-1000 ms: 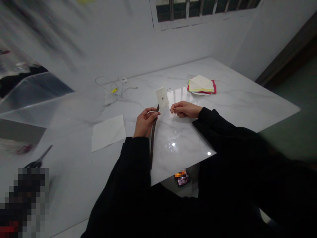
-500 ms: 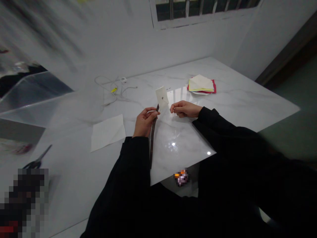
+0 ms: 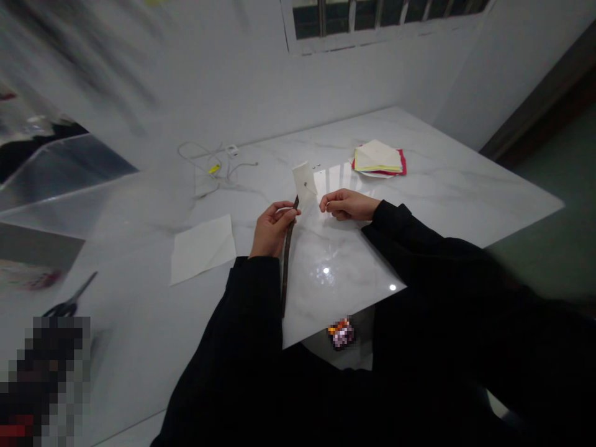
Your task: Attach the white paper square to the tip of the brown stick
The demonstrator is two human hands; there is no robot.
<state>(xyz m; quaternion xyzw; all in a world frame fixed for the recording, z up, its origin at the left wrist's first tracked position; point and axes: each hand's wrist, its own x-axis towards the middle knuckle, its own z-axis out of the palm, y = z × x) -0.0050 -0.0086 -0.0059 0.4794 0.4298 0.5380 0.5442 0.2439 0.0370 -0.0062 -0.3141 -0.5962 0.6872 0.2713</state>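
My left hand [image 3: 274,228] is closed in a pinch around a long, thin dark brown stick [image 3: 285,267], close to its upper end. The stick slants down past my left sleeve to the table's near edge. At its top stands a small cream paper piece [image 3: 303,180] with a dark spot near its middle; whether it is fastened to the stick is hard to tell. My right hand [image 3: 347,203] hovers just right of the paper, its fingers curled and thumb against forefinger. Anything between those fingertips is too small to make out.
On the white marbled table [image 3: 447,174] lie a cream paper sheet [image 3: 203,249], a stack of coloured paper [image 3: 379,159], and a white cable [image 3: 215,180] by the wall. Scissors [image 3: 69,303] lie at the left, beside a blurred-out dark shape [image 3: 44,379].
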